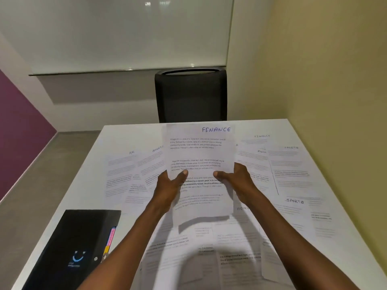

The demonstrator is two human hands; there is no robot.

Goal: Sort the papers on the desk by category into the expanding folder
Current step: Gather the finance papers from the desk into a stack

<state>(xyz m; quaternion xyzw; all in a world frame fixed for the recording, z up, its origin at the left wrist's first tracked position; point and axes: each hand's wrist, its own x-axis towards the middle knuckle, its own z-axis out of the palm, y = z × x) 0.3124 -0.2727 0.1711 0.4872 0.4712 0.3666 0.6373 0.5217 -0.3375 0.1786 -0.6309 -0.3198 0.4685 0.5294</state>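
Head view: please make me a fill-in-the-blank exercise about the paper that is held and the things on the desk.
1. Both hands, the left hand and the right hand, hold a paper headed ____.
2. The black expanding folder lies on the desk to the ____ of the arms.
3. Behind the desk stands a black ____.

Missing words: FINANCE; left; chair

A white desk [276,126] carries loose printed papers [293,174] spread to both sides of the hands and beneath them. A black expanding folder [71,248] lies closed left of the left forearm.
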